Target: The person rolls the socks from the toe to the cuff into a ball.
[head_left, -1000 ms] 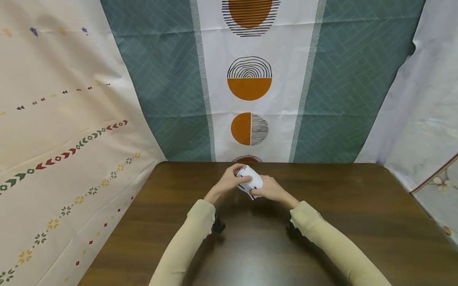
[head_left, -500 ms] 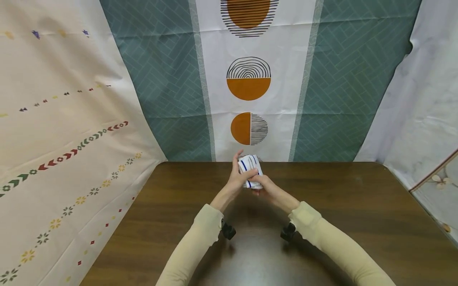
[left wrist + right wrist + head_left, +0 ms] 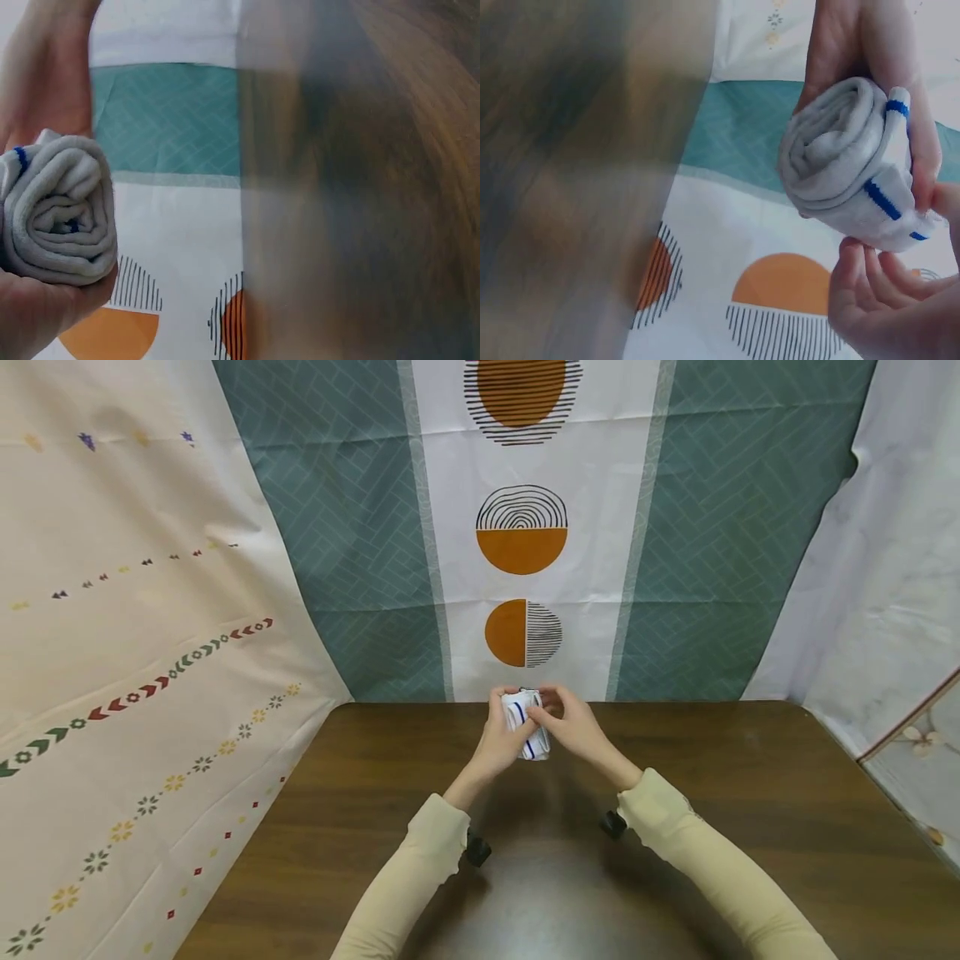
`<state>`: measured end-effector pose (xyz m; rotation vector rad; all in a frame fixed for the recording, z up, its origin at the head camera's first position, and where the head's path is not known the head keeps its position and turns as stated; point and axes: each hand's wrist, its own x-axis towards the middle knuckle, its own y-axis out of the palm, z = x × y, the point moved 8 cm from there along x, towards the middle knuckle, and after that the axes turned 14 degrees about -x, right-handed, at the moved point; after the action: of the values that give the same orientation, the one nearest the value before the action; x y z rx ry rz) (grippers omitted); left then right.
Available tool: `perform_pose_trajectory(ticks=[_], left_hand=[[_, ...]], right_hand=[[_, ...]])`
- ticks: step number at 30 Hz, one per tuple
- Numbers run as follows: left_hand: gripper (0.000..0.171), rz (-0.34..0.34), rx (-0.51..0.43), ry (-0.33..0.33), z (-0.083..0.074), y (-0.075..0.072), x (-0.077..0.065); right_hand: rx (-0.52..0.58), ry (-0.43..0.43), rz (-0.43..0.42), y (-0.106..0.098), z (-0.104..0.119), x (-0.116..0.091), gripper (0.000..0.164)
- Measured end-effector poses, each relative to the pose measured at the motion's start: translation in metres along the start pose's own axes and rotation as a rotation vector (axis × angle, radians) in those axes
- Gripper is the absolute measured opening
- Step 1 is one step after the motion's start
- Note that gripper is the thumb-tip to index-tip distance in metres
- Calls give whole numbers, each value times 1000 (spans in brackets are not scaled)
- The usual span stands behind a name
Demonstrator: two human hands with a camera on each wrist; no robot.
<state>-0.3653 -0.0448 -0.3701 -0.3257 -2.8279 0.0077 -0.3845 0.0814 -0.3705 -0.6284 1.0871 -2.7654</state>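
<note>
A small white towel [image 3: 536, 748] with dark blue stripes is rolled into a thick bundle above the table's far edge. My left hand [image 3: 497, 742] grips it from the left, thumb across the front. On the right, my right hand [image 3: 579, 723] pinches its upper part between thumb and fingers. The left wrist view shows the spiral end of the towel [image 3: 71, 206]. In the right wrist view, the other end of the towel [image 3: 840, 161] and a striped flap stand out, with my right fingertips touching its lower side. My left palm lies behind the roll there.
A dark brown wooden table [image 3: 337, 843] spreads below my hands. Behind it hangs a green and white cloth [image 3: 390, 543] with orange circles. Patterned cream fabric [image 3: 135, 677] borders the left, pale fabric [image 3: 885, 610] the right. Black wrist cameras [image 3: 477, 849] sit under both forearms.
The towel has turned from a slanted position to nearly upright, its blue stripes now facing me. My right hand has shifted from its lower side up to its upper right; my left fingers have closed in.
</note>
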Motion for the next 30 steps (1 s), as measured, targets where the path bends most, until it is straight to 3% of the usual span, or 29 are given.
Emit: perform_pose_trajectory(ticks=[3,7,9,16,23,30], left_hand=[[70,-31,41,-28,23,-3,6],[77,-92,121,-123,59,-12,14],[72,-97,130,-156,62,-10,14],[39,-74,-62,-258,60,1,15],[25,-34,-48,-310,67,7,12],[16,-3,-155,-289,71,16,8]], right_hand=[[-36,-45,-76,-7,-1,1,36],[-125,-86,-124,-11,-5,0,27],[-185,-108,-171,-14,-5,0,26],[-365,-171,-400,-20,5,-8,16],[-512,-234,-448,-3,11,-18,4],[-435,-210,-473,8,7,-29,8]])
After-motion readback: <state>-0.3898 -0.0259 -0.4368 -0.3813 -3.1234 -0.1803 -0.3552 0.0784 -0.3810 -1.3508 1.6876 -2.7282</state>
